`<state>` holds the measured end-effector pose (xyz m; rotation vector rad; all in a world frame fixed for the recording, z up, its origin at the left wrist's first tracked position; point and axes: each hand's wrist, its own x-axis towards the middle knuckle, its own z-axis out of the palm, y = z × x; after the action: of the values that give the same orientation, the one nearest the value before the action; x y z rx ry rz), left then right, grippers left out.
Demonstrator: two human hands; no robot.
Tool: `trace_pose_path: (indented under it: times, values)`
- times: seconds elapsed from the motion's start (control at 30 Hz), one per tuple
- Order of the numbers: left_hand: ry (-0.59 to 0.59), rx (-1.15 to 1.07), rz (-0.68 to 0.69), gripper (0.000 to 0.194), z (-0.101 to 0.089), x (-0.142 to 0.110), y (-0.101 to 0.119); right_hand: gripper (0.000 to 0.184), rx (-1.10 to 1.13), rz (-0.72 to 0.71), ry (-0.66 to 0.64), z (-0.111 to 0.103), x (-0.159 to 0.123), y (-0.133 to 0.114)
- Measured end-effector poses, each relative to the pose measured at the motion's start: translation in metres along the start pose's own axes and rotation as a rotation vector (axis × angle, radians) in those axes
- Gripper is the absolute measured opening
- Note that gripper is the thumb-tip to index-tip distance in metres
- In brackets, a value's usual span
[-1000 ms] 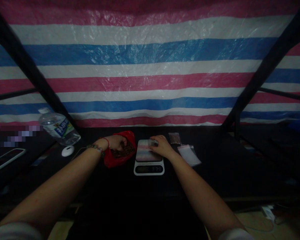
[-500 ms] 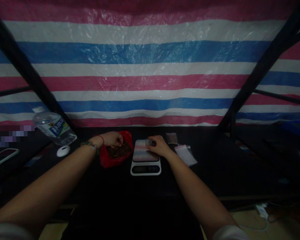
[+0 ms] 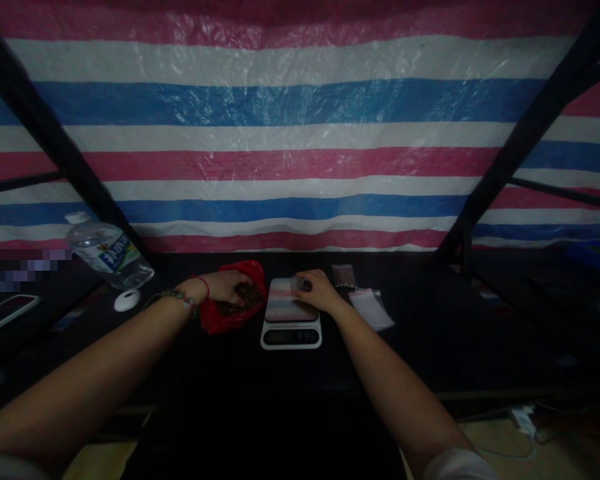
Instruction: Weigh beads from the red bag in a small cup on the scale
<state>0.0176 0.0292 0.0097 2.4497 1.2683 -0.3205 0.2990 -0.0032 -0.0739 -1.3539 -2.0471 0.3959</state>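
In front of me stretches a dark, almost black table (image 3: 290,370). On it, near the middle, sits a small white digital kitchen scale with a shiny flat platform (image 3: 291,320). Just to its left lies a crumpled red plastic bag holding dark brownish bits (image 3: 233,303). To the right of the scale lie a few small clear plastic zip bags (image 3: 373,308), and behind them one small filled packet (image 3: 343,275). Far to the left lie a clear plastic water bottle tipped on its side (image 3: 109,253), a white oval computer mouse (image 3: 127,300) and a dark flat phone-like slab with a pale edge (image 3: 7,315).
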Motion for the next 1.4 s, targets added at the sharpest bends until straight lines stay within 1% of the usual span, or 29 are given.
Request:
trace_pose_path:
  times: [0.07, 0.13, 0.23, 0.3, 0.47, 0.57, 0.67, 0.8, 0.9, 1.03, 1.1, 1.17, 1.27, 1.4]
  values:
    - [0.027, 0.003, 0.028, 0.047, 0.005, 0.001, 0.004, 0.045, 0.002, -0.001, -0.001, 0.000, 0.000, 0.000]
    - [0.022, -0.016, 0.038, 0.040, 0.008, 0.003, 0.008, 0.046, 0.006, -0.003, -0.001, 0.000, 0.000, 0.000]
    - [-0.014, -0.037, 0.021, 0.032, 0.008, 0.005, 0.008, 0.048, 0.002, 0.007, -0.004, 0.000, 0.000, 0.001]
    - [-0.015, -0.011, -0.002, 0.029, 0.007, 0.006, 0.007, 0.049, 0.000, 0.012, -0.004, 0.000, 0.000, 0.001]
    - [0.021, 0.051, -0.053, 0.030, 0.003, 0.007, 0.005, 0.044, -0.001, -0.008, -0.005, 0.000, 0.001, 0.000]
    - [0.006, 0.049, -0.096, 0.034, 0.001, 0.007, 0.006, 0.041, -0.006, -0.009, -0.013, 0.000, 0.001, -0.001]
    - [-0.001, 0.053, -0.112, 0.033, -0.001, 0.007, 0.005, 0.040, 0.001, -0.021, -0.013, 0.000, 0.001, -0.001]
    - [0.018, 0.055, -0.106, 0.029, -0.012, 0.004, 0.009, 0.042, 0.015, -0.039, -0.004, 0.001, 0.000, -0.001]
    - [0.054, 0.031, -0.023, 0.026, -0.027, 0.003, 0.027, 0.046, 0.014, -0.026, -0.006, 0.001, 0.000, -0.001]
    - [0.092, 0.042, 0.136, 0.023, -0.044, 0.014, 0.068, 0.046, -0.003, -0.013, -0.026, 0.000, 0.000, -0.001]
    - [0.113, 0.059, 0.205, 0.022, -0.047, 0.025, 0.088, 0.042, -0.007, -0.020, -0.018, -0.001, 0.000, -0.001]
    - [0.134, 0.081, 0.251, 0.022, -0.045, 0.036, 0.101, 0.037, -0.012, -0.049, 0.003, -0.001, 0.000, 0.000]
    - [0.150, 0.128, 0.268, 0.023, -0.040, 0.052, 0.110, 0.032, -0.020, -0.095, 0.023, 0.000, 0.001, 0.001]
    - [0.120, 0.166, 0.286, 0.020, -0.034, 0.063, 0.109, 0.030, -0.030, -0.085, 0.007, 0.000, 0.002, 0.001]
